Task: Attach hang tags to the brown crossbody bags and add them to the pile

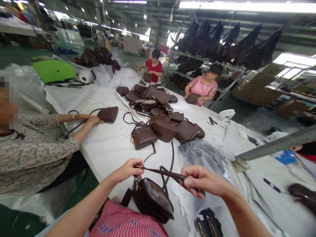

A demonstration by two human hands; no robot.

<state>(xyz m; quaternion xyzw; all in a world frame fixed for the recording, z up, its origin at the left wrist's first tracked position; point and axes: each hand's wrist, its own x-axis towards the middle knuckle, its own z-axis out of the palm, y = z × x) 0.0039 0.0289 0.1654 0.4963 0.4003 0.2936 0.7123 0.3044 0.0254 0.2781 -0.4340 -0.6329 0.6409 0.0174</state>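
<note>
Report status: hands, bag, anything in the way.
Left hand pinching one end of strap. Right hand gripping it farther along. Brown bag just below. Bag pile beyond, not blocking hands.

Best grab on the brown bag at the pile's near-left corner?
I'd pinch the brown bag across its body from the near left: no bag crowds that side, while another bag crowds its right. Keep off the gold-coloured hardware at its left end.
</note>
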